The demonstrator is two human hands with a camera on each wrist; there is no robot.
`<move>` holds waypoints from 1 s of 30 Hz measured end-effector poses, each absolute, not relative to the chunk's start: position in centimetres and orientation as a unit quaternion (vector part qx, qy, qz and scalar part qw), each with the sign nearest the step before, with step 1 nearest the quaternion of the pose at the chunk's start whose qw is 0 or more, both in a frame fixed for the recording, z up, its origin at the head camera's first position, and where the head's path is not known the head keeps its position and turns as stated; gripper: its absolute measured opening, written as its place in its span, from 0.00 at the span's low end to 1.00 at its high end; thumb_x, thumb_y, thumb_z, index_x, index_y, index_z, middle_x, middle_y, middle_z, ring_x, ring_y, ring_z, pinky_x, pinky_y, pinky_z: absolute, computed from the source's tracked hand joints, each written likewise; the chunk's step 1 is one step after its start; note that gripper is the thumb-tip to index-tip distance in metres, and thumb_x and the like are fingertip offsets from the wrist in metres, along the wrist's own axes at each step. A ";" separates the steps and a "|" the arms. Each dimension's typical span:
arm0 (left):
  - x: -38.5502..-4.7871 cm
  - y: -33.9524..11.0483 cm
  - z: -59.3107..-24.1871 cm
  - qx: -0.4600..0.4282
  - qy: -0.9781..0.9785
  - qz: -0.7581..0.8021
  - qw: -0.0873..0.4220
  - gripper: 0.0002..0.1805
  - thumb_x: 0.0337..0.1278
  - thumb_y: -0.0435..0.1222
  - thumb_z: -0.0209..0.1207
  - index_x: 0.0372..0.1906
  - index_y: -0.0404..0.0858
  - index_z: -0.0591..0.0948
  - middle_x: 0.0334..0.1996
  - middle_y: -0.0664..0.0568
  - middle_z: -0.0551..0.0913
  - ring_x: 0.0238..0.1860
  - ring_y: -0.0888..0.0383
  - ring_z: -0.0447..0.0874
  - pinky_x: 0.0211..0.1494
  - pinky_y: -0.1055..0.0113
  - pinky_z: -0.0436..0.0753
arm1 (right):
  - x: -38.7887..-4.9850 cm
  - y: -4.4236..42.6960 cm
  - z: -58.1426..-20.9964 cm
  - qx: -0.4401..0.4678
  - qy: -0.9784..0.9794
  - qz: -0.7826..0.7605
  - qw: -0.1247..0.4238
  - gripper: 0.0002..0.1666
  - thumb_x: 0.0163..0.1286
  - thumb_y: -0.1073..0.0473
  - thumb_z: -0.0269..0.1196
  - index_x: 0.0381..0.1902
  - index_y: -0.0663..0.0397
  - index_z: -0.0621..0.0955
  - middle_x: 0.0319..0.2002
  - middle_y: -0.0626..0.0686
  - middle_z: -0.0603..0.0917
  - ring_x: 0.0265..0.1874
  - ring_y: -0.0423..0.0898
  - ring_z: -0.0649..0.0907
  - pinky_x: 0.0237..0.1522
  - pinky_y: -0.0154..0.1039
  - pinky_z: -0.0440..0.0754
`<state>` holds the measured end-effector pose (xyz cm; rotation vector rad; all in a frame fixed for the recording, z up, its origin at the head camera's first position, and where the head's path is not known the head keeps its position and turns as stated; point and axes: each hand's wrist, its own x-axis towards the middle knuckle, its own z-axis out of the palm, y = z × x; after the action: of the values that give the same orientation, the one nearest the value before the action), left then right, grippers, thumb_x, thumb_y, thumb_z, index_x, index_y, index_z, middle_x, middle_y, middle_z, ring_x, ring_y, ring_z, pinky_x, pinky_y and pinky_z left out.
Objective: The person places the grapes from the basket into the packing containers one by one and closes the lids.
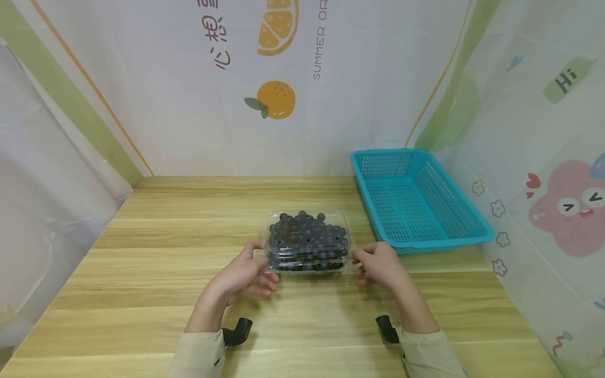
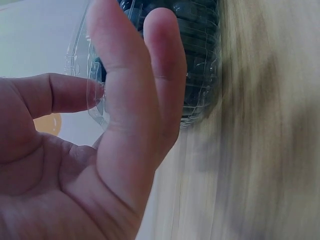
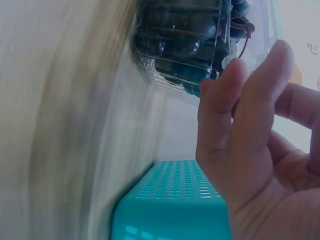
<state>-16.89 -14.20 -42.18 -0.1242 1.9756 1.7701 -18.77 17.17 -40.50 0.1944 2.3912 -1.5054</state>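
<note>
A clear plastic clamshell box (image 1: 307, 257) filled with dark grapes (image 1: 302, 231) is between the two hands, its lid over the fruit. At its left edge, my left hand (image 1: 248, 275) pinches the rim; the thumb lies against the plastic in the left wrist view, while two other fingers extend past the box's near side. My right hand (image 1: 378, 265) pinches the opposite edge, its contact point partly hidden behind the fingers in the right wrist view. A thin brown stem (image 3: 245, 32) shows among the grapes there. Whether the box's bottom touches the table I cannot tell.
A blue perforated plastic basket (image 1: 411, 205) stands on the wooden table (image 1: 165, 252), just right of the box and near the right hand. Printed white curtains (image 1: 189, 121) hang behind and along both sides. Black curved mounts (image 1: 238, 332) stick out by both sleeves.
</note>
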 end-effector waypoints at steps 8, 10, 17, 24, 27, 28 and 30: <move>-17.0 -14.3 -42.2 -0.044 0.723 0.646 0.242 0.34 0.79 0.32 0.43 0.80 0.37 0.45 0.42 0.34 0.87 0.33 0.52 0.90 0.40 0.55 0.94 | -19.1 17.6 -41.4 0.063 0.796 -0.580 0.162 0.16 0.77 0.63 0.61 0.49 0.77 0.85 0.63 0.70 0.80 0.33 0.45 0.85 0.35 0.42 0.94; -17.0 -14.3 -42.2 -0.044 0.723 0.645 0.242 0.34 0.78 0.32 0.43 0.81 0.37 0.45 0.42 0.34 0.87 0.33 0.51 0.90 0.41 0.55 0.94 | -19.1 17.6 -41.5 0.066 0.784 -0.594 0.166 0.16 0.77 0.65 0.62 0.49 0.78 0.83 0.59 0.69 0.81 0.34 0.46 0.85 0.38 0.42 0.94; -16.9 -14.3 -42.2 -0.043 0.723 0.646 0.241 0.36 0.77 0.31 0.43 0.82 0.37 0.44 0.42 0.33 0.87 0.33 0.51 0.91 0.41 0.54 0.94 | -19.1 17.5 -42.2 0.073 0.753 -0.629 0.180 0.18 0.76 0.67 0.62 0.57 0.76 0.75 0.48 0.63 0.81 0.33 0.47 0.84 0.41 0.43 0.94; -16.7 -14.3 -42.2 -0.054 0.722 0.648 0.237 0.36 0.76 0.32 0.44 0.80 0.33 0.44 0.44 0.32 0.87 0.33 0.51 0.91 0.41 0.55 0.94 | -19.0 17.8 -42.4 0.045 0.746 -0.611 0.260 0.20 0.79 0.62 0.53 0.57 0.76 0.77 0.33 0.57 0.86 0.22 0.42 0.84 0.27 0.34 0.90; -16.5 -14.4 -42.3 -0.055 0.730 0.636 0.243 0.27 0.78 0.35 0.43 0.73 0.28 0.53 0.43 0.34 0.87 0.33 0.51 0.90 0.40 0.57 0.93 | -19.0 17.9 -42.5 0.030 0.738 -0.615 0.277 0.19 0.78 0.62 0.51 0.51 0.75 0.79 0.30 0.54 0.85 0.21 0.40 0.81 0.24 0.31 0.85; -16.5 -14.4 -42.3 -0.055 0.734 0.631 0.246 0.25 0.79 0.36 0.43 0.70 0.27 0.57 0.42 0.35 0.88 0.32 0.51 0.90 0.39 0.57 0.93 | -19.0 17.9 -42.5 0.027 0.735 -0.618 0.279 0.18 0.78 0.62 0.51 0.49 0.75 0.79 0.30 0.53 0.84 0.21 0.40 0.80 0.24 0.30 0.85; -16.4 -14.5 -42.3 -0.050 0.740 0.622 0.252 0.21 0.79 0.37 0.42 0.66 0.27 0.62 0.41 0.35 0.87 0.32 0.51 0.89 0.39 0.57 0.93 | -19.0 17.8 -42.5 0.026 0.734 -0.620 0.277 0.16 0.79 0.62 0.51 0.47 0.73 0.80 0.30 0.52 0.84 0.21 0.39 0.80 0.23 0.30 0.84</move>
<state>-16.42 -14.48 -42.35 -0.1354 2.0113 1.6923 -18.96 17.83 -42.52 0.0688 1.9698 -1.6650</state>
